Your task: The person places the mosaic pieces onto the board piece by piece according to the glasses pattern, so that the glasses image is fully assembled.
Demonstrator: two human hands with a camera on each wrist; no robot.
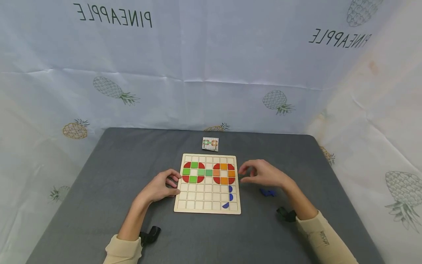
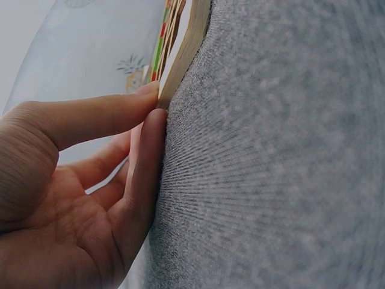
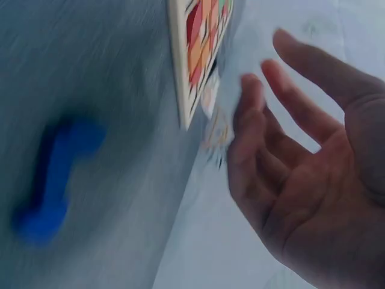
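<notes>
A wooden grid board (image 1: 200,206) lies on the dark grey table, tilted slightly in the head view. Red, green and orange pieces form two ring patterns in its upper rows. Three blue half-round pieces (image 1: 230,197) sit down its lower right side. My left hand (image 1: 162,186) holds the board's left edge; in the left wrist view thumb and finger meet at its corner. Just right of the board is my right hand (image 1: 263,173), fingers loosely bent with nothing between them. Blue pieces (image 1: 268,192) lie on the table beneath that arm, blurred in the right wrist view.
A small printed pattern card (image 1: 210,144) lies beyond the board's far edge. Behind the table (image 1: 138,146) hangs a white cloth (image 1: 204,55) with pineapple drawings. Black straps (image 1: 151,234) show by both wrists.
</notes>
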